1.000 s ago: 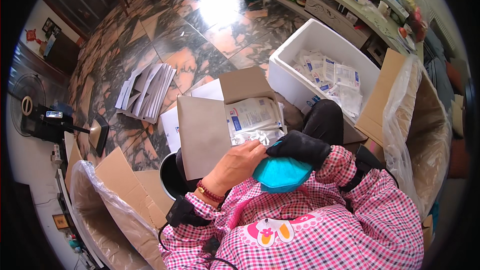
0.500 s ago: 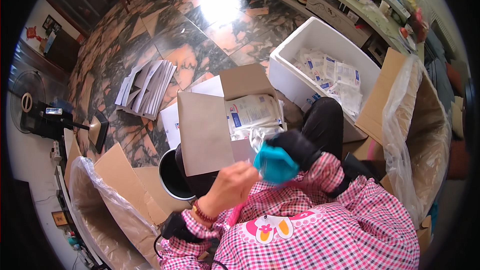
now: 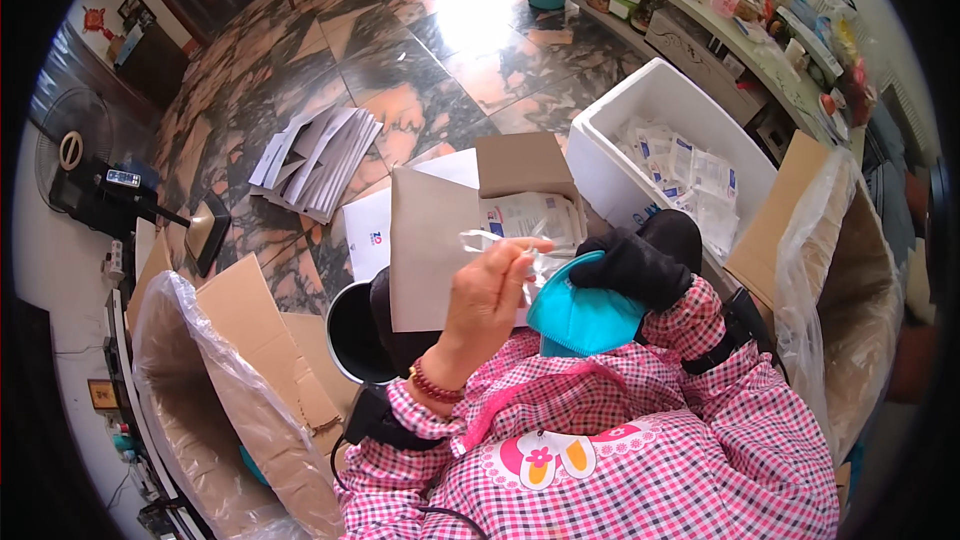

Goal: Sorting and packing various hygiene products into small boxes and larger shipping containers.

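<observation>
Because the right hand point(image 3: 645, 265), gloved in black, has its grip closed on the teal fabric pouch point(image 3: 588, 312) just above the pink checked garment point(image 3: 640, 430), keep that hold steady and the curved rim uncreased; the bare left hand point(image 3: 482, 292) bends its fingers at a thin white strip point(image 3: 480, 239), its grip narrow or holding, I cannot tell. Against half a second ago, it sits higher, before the open brown cardboard box point(image 3: 432, 250)
</observation>
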{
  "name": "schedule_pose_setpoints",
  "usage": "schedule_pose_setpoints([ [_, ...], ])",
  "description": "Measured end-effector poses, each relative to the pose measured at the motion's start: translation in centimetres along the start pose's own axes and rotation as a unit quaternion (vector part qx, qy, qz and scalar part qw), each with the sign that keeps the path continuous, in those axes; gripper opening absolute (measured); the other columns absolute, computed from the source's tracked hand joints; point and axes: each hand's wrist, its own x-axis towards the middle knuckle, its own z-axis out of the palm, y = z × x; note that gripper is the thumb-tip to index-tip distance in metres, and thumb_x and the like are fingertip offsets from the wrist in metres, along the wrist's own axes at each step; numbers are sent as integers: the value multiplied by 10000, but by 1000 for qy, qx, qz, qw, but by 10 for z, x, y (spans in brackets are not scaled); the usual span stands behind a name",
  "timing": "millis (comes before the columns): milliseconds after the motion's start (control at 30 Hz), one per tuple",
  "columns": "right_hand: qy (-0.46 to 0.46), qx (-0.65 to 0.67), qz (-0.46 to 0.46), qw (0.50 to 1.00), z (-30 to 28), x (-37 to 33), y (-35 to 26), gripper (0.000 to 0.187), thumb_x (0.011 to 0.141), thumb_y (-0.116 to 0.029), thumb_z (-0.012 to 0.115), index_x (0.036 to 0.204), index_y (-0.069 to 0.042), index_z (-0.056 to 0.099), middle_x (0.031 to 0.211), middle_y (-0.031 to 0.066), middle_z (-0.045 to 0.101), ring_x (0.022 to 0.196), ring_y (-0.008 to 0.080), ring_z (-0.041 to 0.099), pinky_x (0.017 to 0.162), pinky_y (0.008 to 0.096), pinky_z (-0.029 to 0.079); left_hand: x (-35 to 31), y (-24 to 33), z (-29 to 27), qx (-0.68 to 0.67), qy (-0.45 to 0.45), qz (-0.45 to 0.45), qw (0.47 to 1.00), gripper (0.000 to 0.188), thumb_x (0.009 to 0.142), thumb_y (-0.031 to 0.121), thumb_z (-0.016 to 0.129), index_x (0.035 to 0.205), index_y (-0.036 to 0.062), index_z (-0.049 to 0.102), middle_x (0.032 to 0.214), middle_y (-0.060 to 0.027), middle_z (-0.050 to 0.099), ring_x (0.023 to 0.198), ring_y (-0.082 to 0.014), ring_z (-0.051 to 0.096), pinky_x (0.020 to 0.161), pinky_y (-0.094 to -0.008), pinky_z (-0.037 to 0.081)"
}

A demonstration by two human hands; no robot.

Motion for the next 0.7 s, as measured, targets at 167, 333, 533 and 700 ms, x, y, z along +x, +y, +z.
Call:
schedule_pose_setpoints([
  [167,0,100,11,995,3,-7,11,202,888,-164,719,1009,-3,714,861,54,699,752,125,641,713,282,528,-3,-23,17,128,-63,73,987,94,1028,92,486,1052,23,545,887,-144,677,647,-225,611,603,-302,479],
  [333,-20,163,39,986,0,-7,27,225,918,-176,684,1056,2,690,917,63,694,782,140,650,724,291,537,-11,-37,16,89,-110,112,984,151,984,35,517,1134,18,517,947,-210,646,783,-371,645,691,-373,507],
  [533,-5,44,26,999,22,-1,24,276,929,-240,671,1076,-8,698,866,109,703,756,152,661,727,314,548,-17,-48,5,144,-145,117,972,242,913,-11,580,1144,15,513,975,-220,626,846,-428,631,711,-426,512],
  [700,-63,-182,-34,981,24,-1,13,336,906,-309,682,1048,-7,725,851,181,715,714,153,676,725,314,545,-8,-28,6,161,-159,106,968,143,902,18,602,1026,14,532,935,-232,617,886,-435,621,744,-458,511],
])
